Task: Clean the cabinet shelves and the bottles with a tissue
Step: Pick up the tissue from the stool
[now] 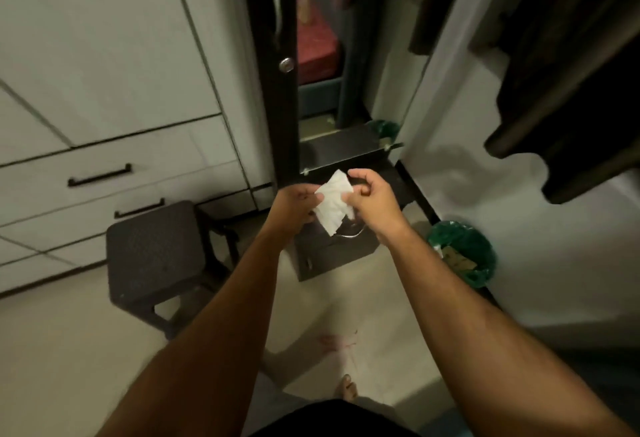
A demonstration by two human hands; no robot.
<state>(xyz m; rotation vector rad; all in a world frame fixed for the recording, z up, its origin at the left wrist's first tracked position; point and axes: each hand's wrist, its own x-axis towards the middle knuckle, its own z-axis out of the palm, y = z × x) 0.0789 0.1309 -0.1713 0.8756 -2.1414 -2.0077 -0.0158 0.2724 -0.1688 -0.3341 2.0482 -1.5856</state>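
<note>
White panelled drawers [104,173], bar handles, at 9 o'clock. Dark woven-textured stool [156,249] at 8 o'clock. Centre: left hand [298,206] pinches a crumpled white tissue [334,202] by its left edge; right hand [372,199] grips the right edge, fingers curled. Dark cabinet door [277,55] at 12 o'clock, blurred contents behind. Green-lined bin [462,253] at 3 o'clock, partly hidden by the forearm.

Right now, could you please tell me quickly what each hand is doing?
Left hand: pinches the left edge of the white tissue.
Right hand: fingers curled on the tissue's right edge, holding it too.
</note>
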